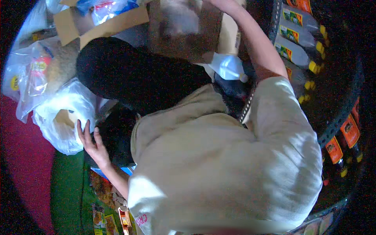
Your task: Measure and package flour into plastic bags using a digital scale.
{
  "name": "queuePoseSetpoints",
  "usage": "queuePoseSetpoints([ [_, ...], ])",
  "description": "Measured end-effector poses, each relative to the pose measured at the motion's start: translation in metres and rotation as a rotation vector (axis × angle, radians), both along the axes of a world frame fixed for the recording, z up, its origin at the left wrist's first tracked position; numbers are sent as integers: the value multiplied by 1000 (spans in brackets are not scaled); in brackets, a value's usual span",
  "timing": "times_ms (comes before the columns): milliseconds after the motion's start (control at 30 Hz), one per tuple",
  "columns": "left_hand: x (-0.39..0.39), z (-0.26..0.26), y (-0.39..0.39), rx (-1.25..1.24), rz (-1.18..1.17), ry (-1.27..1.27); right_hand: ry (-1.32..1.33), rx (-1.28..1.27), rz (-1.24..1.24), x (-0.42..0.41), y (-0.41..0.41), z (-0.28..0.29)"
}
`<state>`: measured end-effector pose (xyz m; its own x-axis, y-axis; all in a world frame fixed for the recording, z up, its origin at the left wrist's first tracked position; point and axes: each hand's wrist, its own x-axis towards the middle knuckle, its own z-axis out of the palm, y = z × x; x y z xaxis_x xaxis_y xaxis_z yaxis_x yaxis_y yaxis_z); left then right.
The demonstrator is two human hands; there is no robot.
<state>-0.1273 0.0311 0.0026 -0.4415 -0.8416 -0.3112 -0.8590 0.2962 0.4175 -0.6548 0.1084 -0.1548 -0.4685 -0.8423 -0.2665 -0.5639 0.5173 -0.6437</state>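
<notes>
My left hand [95, 147] is at the left, its fingers spread beside the rim of a white translucent plastic bag [63, 102] that stands open at the top. Fingertips overlap the bag's edge; whether they touch it I cannot tell, and nothing is held. My right arm reaches up to the top edge, where my right hand [221, 4] is mostly cut off, over the corner of a brown cardboard box [188, 44]. What its fingers do is hidden. Something blurred and translucent lies in that box. Just right of and below the box lies a clear plastic container with a cap [227, 67].
Another cardboard box with open flaps [117, 22] holds plastic-wrapped goods at the upper left. Clear bags [38, 70] with a red-labelled item lie below it. Bottles with yellow caps [293, 35] line a perforated metal shelf edge at the right. Orange packets [349, 130] hang farther down.
</notes>
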Motion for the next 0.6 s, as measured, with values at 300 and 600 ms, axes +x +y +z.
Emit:
queuePoseSetpoints([
  [300, -38, 38, 20, 500, -213, 263, -321, 794, 740, 108, 83, 164],
  [600, 23, 82, 81, 830, -43, 272, -601, 1057, 945, 177, 152, 219],
])
